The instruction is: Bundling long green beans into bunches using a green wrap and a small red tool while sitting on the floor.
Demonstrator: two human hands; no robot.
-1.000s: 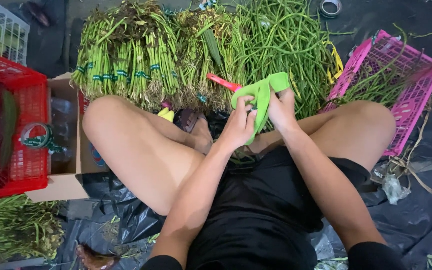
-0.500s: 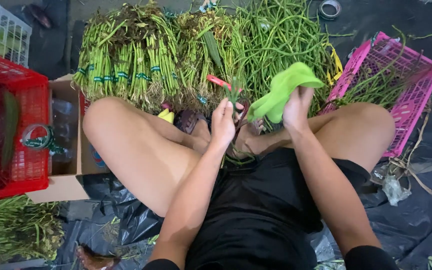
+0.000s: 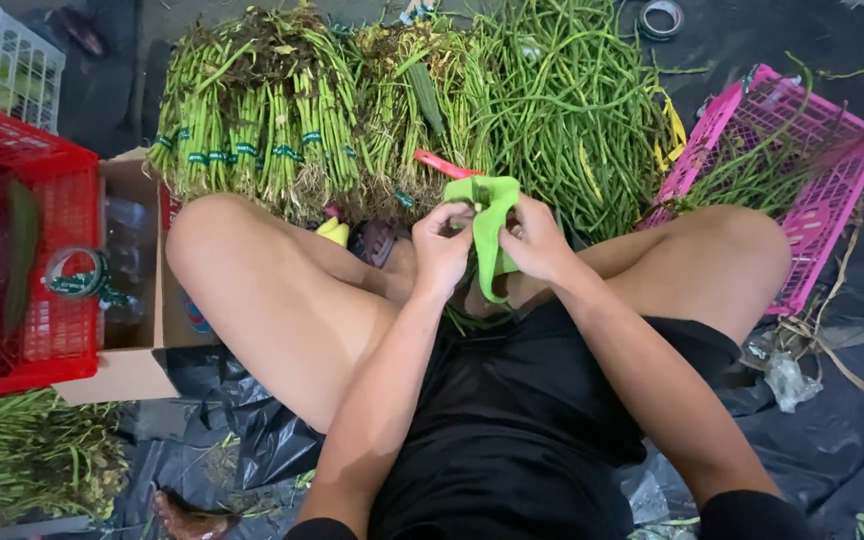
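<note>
I sit cross-legged on black plastic sheeting. Both hands hold one bright green plastic bag point(image 3: 492, 225) in front of my lap. My left hand point(image 3: 442, 245) pinches its left edge and my right hand point(image 3: 535, 240) grips its right side, so the bag hangs down between them. Just beyond the bag lies a red-handled tool point(image 3: 442, 163), resting against bundles of green stalks point(image 3: 252, 130) tied with green tape. A heap of long green beans point(image 3: 572, 110) lies behind my right hand.
A red crate point(image 3: 22, 260) with a roll of green tape point(image 3: 77, 272) on its rim stands at left, beside a cardboard box point(image 3: 137, 300). A pink basket point(image 3: 782, 170) with beans is at right. A white crate point(image 3: 12, 60) sits far left. More greens point(image 3: 22, 460) lie at lower left.
My left hand let go of the bag and dropped toward my lap, then came back up. Both hands now hold the bag again, slightly lower and nearer the middle.
</note>
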